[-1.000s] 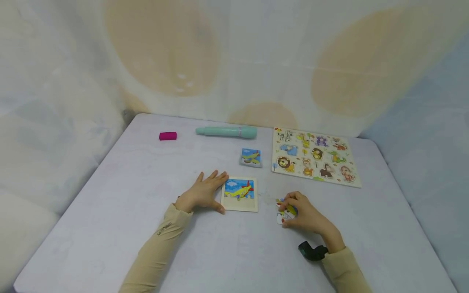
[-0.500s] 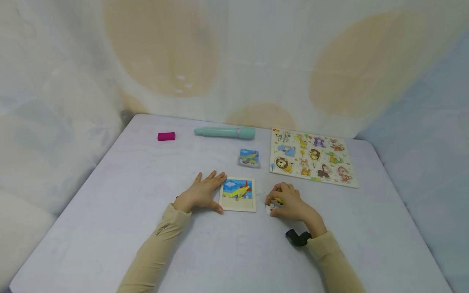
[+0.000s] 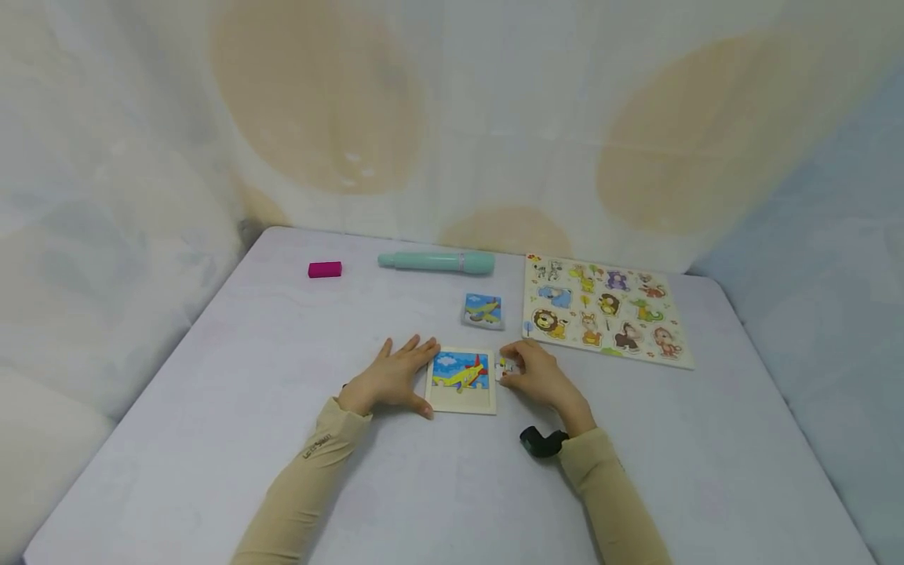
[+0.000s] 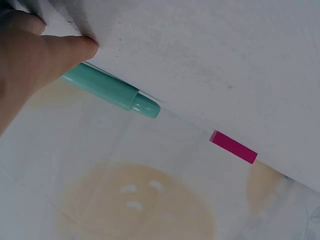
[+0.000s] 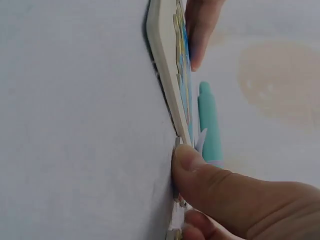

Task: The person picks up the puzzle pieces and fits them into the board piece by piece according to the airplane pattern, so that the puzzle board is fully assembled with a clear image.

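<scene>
A small wooden puzzle tray [image 3: 462, 402] with an airplane picture lies mid-table; pieces fill its upper part, and bare wood shows along the bottom. My left hand [image 3: 391, 380] rests spread at the tray's left edge, thumb near the lower corner and fingertips at the upper one. Just off the right edge, my right hand [image 3: 540, 375] pinches small puzzle pieces [image 3: 502, 369] between thumb and fingers. In the right wrist view the thumb [image 5: 190, 160] presses their edges beside the tray's corner; how many pieces there are cannot be told.
Behind the tray lies a small airplane picture block [image 3: 483, 311]. Farther back are a mint-green microphone-shaped tube [image 3: 438, 262] and a magenta block [image 3: 325, 270]. An animal puzzle board [image 3: 607, 310] occupies the back right. A black wrist device [image 3: 542, 442] sits by the right sleeve.
My right hand has moved left and away from me, bringing the puzzle pieces from well right of the tray to its right edge. The left hand has stayed in place.
</scene>
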Tool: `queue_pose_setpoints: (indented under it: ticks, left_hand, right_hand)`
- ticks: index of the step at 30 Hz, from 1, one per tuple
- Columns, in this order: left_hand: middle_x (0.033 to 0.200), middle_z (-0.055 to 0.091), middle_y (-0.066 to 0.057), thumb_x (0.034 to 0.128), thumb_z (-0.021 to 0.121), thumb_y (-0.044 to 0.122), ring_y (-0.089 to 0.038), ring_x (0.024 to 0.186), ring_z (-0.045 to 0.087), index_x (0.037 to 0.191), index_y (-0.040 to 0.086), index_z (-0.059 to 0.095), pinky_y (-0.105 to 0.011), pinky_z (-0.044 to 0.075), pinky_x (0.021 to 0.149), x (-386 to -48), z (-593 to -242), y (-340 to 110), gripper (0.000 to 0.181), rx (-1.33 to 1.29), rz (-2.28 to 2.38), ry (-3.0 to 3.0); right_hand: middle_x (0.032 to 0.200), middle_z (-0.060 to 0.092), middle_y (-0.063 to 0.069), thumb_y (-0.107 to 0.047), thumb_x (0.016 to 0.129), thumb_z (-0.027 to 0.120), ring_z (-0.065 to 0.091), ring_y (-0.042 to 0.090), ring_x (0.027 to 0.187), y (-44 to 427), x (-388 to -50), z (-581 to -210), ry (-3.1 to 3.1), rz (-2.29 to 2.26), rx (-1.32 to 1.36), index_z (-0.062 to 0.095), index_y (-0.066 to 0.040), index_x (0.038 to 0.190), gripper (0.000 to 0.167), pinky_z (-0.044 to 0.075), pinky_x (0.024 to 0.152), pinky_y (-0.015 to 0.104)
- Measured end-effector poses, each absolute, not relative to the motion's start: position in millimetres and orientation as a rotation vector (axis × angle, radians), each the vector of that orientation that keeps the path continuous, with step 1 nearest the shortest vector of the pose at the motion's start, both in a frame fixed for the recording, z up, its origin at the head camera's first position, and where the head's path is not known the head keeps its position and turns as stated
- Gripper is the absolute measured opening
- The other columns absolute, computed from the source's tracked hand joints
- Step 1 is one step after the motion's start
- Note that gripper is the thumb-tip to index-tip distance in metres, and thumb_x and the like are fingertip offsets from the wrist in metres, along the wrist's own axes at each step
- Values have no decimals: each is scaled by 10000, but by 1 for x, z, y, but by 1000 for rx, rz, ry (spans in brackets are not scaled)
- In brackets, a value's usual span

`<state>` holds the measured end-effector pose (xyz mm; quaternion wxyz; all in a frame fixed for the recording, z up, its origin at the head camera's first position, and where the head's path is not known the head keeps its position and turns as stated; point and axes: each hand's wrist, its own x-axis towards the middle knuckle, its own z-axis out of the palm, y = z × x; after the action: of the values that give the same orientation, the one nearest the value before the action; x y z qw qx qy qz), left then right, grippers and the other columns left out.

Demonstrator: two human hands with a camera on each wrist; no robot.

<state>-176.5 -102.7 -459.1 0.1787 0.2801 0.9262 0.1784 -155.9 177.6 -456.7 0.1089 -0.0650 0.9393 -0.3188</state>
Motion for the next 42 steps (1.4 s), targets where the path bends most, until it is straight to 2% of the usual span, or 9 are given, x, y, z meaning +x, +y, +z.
queue_pose_setpoints:
  ticks: [5,9,13,17,22,28,34,42]
  left_hand:
    - [1627,202,-24,626,865,501,-283,1525,73,1546,145,250,-647,-16,1172,-177,-461,-102,1162,786,496,2621]
    - [1628,197,-18,626,864,501,-278,1526,68,1547,150,245,-644,-25,1173,-177,-462,-103,1164,777,501,2619]
    - [1629,194,-13,631,860,503,-273,1526,65,1548,153,243,-638,-29,1176,-176,-461,-104,1159,778,503,2617]
    - [1630,183,-8,638,859,496,-271,1526,56,1549,155,239,-629,-40,1179,-175,-458,-105,1154,774,498,2613]
    - [1635,156,1,659,843,505,-272,1527,37,1554,158,216,-628,-49,1178,-175,-455,-107,1146,773,472,2605]
    - [1636,135,2,692,815,528,-279,1526,29,1555,152,202,-637,-47,1173,-173,-455,-107,1124,789,467,2592]
    - [1635,149,8,690,812,537,-272,1527,39,1555,156,208,-637,-45,1173,-173,-456,-108,1122,805,486,2604]
    - [1633,165,-1,691,816,526,-282,1526,54,1552,148,220,-645,-39,1170,-173,-456,-108,1113,818,499,2612]
  right_hand:
    - [1163,549,102,-176,829,763,504,224,987,177,-160,-456,2746,-963,-165,590,-71,1133,365,439,871,376]
    - [981,597,74,-133,870,712,546,183,834,178,-164,-457,2694,-1153,-148,565,-79,1047,237,484,705,299]
    - [867,642,55,-167,911,667,568,149,660,176,-165,-455,2684,-1293,-58,607,-95,988,121,489,526,273]
    - [868,689,101,-137,898,680,630,133,666,164,-164,-449,2649,-1455,-10,628,-54,1015,153,548,577,280]
    - [871,714,130,-102,869,705,669,137,659,134,-160,-447,2528,-1535,-93,637,-18,1090,246,579,622,286]
    - [793,690,27,-141,842,737,601,81,640,105,-151,-456,2561,-1384,-250,685,-76,978,159,484,590,206]
    - [753,689,-23,-212,815,768,570,62,620,90,-142,-462,2677,-1304,-281,679,-118,911,161,430,580,213]
    - [836,662,-31,-268,779,810,528,81,706,81,-136,-464,2818,-1131,-267,681,-156,912,216,396,619,244]
